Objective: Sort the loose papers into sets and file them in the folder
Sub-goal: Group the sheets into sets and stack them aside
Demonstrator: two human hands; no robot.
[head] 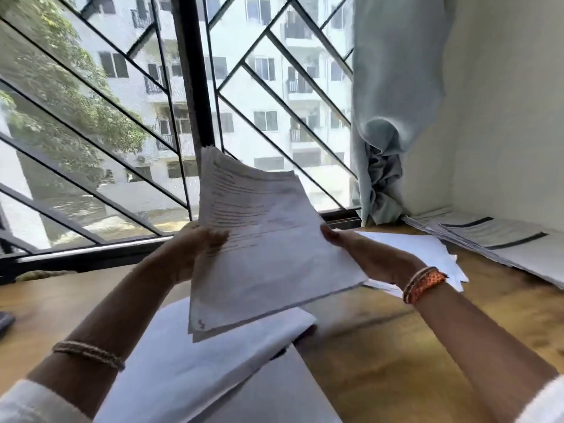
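Here, a sheaf of printed sheets [259,236] is held up off the wooden worktop [396,340], tilted toward the window grille [195,87]. The left hand [198,248] grips its edge at nine o'clock, fingers curled round it; the right hand [363,254] grips the three o'clock edge, thumb on top. Below, toward six o'clock, lies a white stack [189,370]; more loose white sheets [427,254] rest under the right wrist, and a fanned pile with dark bands [494,236] sits at three o'clock by the curtain [393,117]. No folder can be made out. The sheaf's corners are uneven, so a slack grip could probably let inner pages slide out and mix with the piles below.
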